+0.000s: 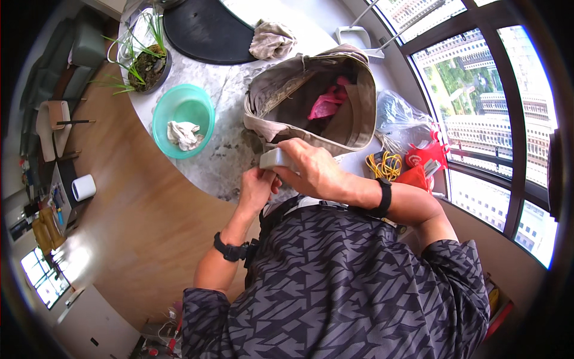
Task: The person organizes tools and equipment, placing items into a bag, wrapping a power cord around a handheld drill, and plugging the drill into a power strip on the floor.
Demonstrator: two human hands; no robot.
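Note:
My right hand [314, 170] is closed around a small pale grey, box-like object [274, 158] at the near edge of the table. Just below it, my left hand [256, 190] has its fingers curled against the object's underside. What those left fingers pinch, if anything, is hidden. Right beyond my hands a grey-brown fabric bag [263, 127] stands with its top gaping. Inside it lies a crumpled pink plastic bag [327, 103]. A translucent green basin [160, 128] to the left holds a crumpled whitish cloth [184, 135].
The marble-patterned table [224, 161] has a curved left edge. On it are a potted plant [149, 69], a black mat [206, 33] and a crumpled beige cloth [272, 39]. Toward the window lie a clear plastic bag [399, 112], a yellow cord [384, 166] and red packages [426, 157].

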